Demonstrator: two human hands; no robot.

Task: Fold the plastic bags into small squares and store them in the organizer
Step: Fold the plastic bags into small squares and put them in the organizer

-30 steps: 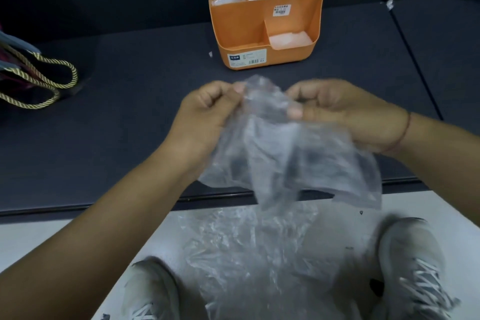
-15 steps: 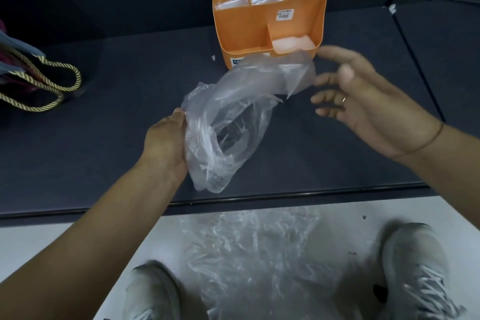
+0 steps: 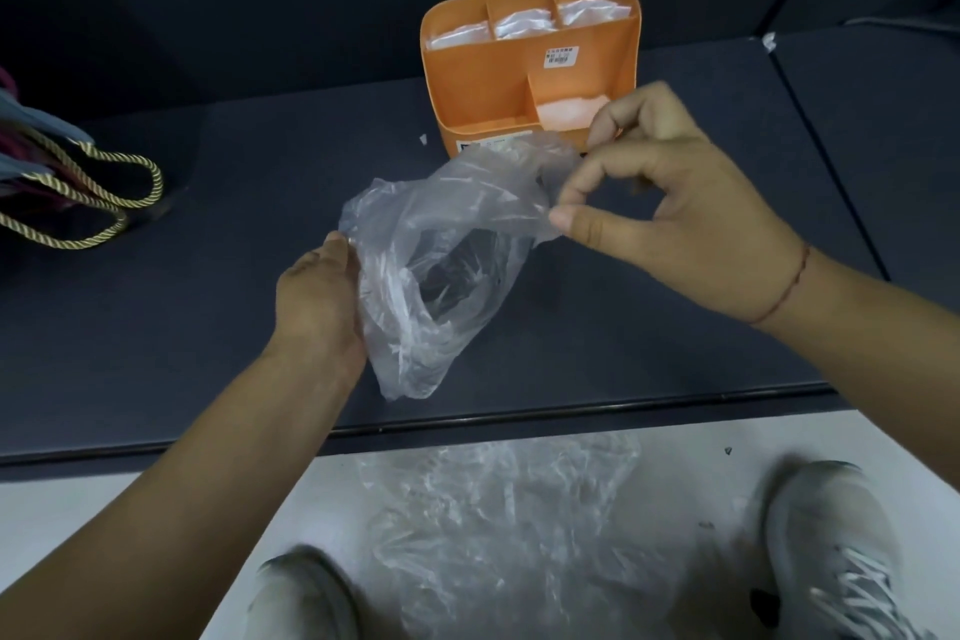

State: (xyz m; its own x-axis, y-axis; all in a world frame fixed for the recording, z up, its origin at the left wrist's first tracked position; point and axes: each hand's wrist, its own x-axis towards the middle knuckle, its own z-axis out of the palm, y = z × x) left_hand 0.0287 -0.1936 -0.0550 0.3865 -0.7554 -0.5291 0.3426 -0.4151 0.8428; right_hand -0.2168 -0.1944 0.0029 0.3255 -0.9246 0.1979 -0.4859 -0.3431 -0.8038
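Left hand (image 3: 317,307) grips left edge of crumpled clear thin plastic bag (image 3: 441,244); fingers hidden behind film. Bag bunched, mouth gaping, over dark table (image 3: 208,327), near orange plastic compartment organizer (image 3: 478,83). Right hand (image 3: 675,203) pinches upper-right rim, thumb against forefinger. Best: draw edges taut, lay flat, press air out before first fold.

The clear thin plastic bag (image 3: 441,276) is glossy film, creased and crinkled all over, like the loose heap of clear plastic bags (image 3: 498,535) on the smooth pale floor (image 3: 31,509). The orange rectangular plastic organizer (image 3: 483,83) has a smooth, faintly satin moulded finish and a paper barcode sticker (image 3: 561,56), and the folded whitish plastic bags (image 3: 519,23) inside it shine softly. The dark blue-grey tabletop (image 3: 182,327) looks matt, the gold rope handles (image 3: 156,182) are twisted cord, and the grey lace-up shoe (image 3: 831,535) looks like cloth.
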